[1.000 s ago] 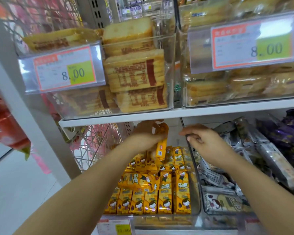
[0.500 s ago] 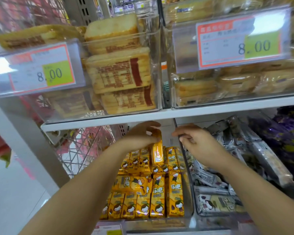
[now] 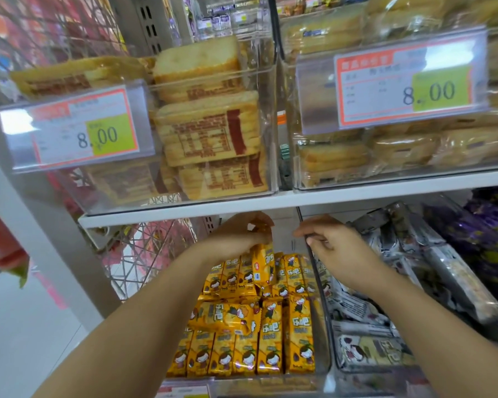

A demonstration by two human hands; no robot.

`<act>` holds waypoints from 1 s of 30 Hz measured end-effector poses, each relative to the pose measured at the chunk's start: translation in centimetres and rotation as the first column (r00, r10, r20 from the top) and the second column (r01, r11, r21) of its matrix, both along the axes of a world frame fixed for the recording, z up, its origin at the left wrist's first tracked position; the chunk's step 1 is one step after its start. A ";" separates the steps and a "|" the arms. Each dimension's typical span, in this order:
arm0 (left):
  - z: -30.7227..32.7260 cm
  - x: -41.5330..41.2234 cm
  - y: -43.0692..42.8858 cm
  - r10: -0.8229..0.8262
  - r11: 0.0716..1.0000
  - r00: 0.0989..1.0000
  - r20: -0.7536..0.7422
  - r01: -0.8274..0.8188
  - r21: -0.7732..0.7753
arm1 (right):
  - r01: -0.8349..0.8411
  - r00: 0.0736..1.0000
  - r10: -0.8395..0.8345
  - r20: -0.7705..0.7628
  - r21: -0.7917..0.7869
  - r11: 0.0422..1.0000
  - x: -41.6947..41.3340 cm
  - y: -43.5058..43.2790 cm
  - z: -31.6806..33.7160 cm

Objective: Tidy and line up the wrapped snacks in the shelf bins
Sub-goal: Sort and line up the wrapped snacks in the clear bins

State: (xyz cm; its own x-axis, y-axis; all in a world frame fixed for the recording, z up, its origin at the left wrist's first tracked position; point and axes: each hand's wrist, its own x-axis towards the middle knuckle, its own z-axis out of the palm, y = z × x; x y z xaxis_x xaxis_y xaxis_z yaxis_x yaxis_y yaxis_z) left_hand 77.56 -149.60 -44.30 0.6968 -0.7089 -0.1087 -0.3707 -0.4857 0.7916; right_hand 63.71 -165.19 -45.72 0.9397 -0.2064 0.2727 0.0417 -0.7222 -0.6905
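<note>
Head view: both bare forearms reach into the lower shelf, under the white shelf board. The left hand is at the back of the clear bin, its fingers closed round the top of one yellow packet, which stands upright and rises above its neighbours. Around it the yellow snacks stand in rows, a back row just beside the held packet and a front row against the bin's front. One crosswise packet lies tilted on top, between the two rows.

The right hand is just to the right, apart from the left hand. Its fingers curl over the top edge of the bin wall that separates the yellow snacks from the next bin, and they grip that edge.

That neighbouring bin holds grey-and-white wrapped snacks lying loosely at several angles. Further right sit purple packets (their print is too blurred to read).

On the upper shelf, clear bins hold stacked toast packs, with paler bread packs to the right. Each bin carries a price tag reading 8.00, the left tag and the right tag. A wire basket hangs to the left of the shelf unit.
</note>
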 end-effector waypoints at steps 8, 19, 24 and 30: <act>-0.3 -0.2 -0.8 0.248 0.968 0.948 0.200 -0.234 -0.092 | 0.000 1.000 0.000 -0.002 0.006 1.000 -0.1 0.0 0.1; -1.2 -1.8 0.4 -0.260 0.887 0.827 0.498 0.001 0.461 | 0.011 1.000 -0.011 0.007 -0.026 1.000 0.0 0.2 0.0; -2.7 -0.6 -0.5 -0.269 0.851 0.875 0.402 0.021 0.525 | 0.010 1.000 -0.010 0.003 -0.028 1.000 -0.1 0.2 -0.1; -1.2 -1.0 0.5 -0.306 0.820 0.908 0.285 0.099 0.564 | 0.002 1.000 -0.002 0.000 -0.041 0.999 0.0 -0.1 -0.1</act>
